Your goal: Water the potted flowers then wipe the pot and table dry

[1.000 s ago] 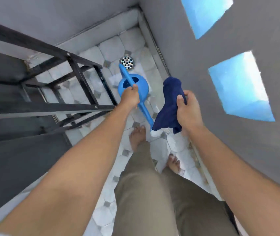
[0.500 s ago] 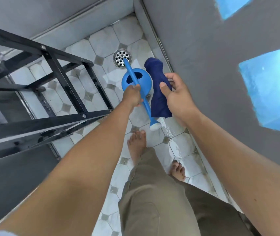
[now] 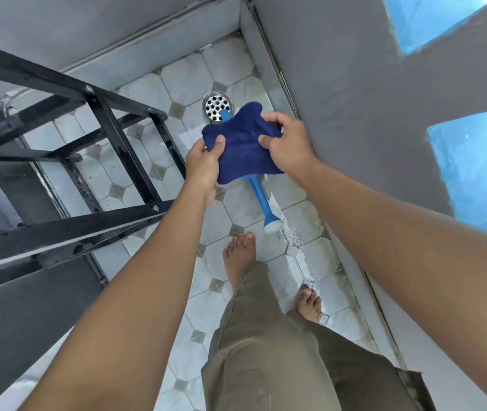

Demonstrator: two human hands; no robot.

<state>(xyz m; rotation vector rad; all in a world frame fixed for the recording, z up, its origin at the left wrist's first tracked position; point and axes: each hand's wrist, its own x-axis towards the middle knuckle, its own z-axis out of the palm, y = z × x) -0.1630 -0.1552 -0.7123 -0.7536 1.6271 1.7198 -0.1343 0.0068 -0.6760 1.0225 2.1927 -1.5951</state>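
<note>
A dark blue cloth (image 3: 242, 146) is stretched between my two hands over the tiled floor. My left hand (image 3: 203, 167) pinches its left edge with the thumb on top. My right hand (image 3: 286, 143) grips its right edge. Below the cloth is the blue watering can (image 3: 261, 200); only its spout with the white rose and the tip of its handle show. The can's body is hidden by the cloth, and I cannot tell whether it rests on the floor. No flower pot is in view.
A black metal frame (image 3: 111, 126) with a dark top stands at the left. A round floor drain (image 3: 217, 106) lies beyond the cloth. Grey walls close in the far side and the right. Water glistens on the tiles (image 3: 295, 232) by my bare feet.
My left hand has let go of the watering can's handle and taken the cloth's left edge. The cloth, held bunched in my right hand before, is now spread over the can.
</note>
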